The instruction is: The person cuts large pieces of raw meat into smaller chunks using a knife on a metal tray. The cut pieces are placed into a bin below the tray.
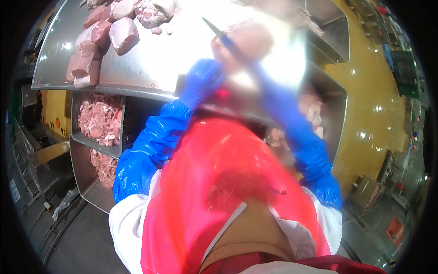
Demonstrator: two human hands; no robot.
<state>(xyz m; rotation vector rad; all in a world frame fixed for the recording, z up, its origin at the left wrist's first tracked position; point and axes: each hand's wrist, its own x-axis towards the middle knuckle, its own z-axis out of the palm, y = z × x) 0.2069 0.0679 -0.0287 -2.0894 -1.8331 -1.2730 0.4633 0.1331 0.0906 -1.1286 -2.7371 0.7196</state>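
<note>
Here we are, right over the counter (132, 68), its steel glaring white around the middle. On the counter's middle lies a pale pink piece of meat (253, 39), smeared by blur, and our knife (218, 33) crosses in front of it, tip pointing to the counter's far side and a little left. Our right hand (269, 86), blue-gloved and badly blurred, has its grip around the knife, above the counter's near edge on the right. Over to our left hand (203, 75), gloved in blue too: fingers curled in, just inside the counter's near edge and right beside the meat, yet we can't tell whether it grips it.

Out on the counter's left part, we have chunky cuts (84, 57) heaped together. Below the counter's near edge on the left, a dark tub (122, 123) holds pink trimmings (98, 121), with more meat (104, 166) in the tray beneath. Off the counter's right end, a metal bin (335, 98) carries further pieces (312, 109), and beyond that we see yellow floor (365, 105). Our red apron (219, 155) fills the space in front of the counter.
</note>
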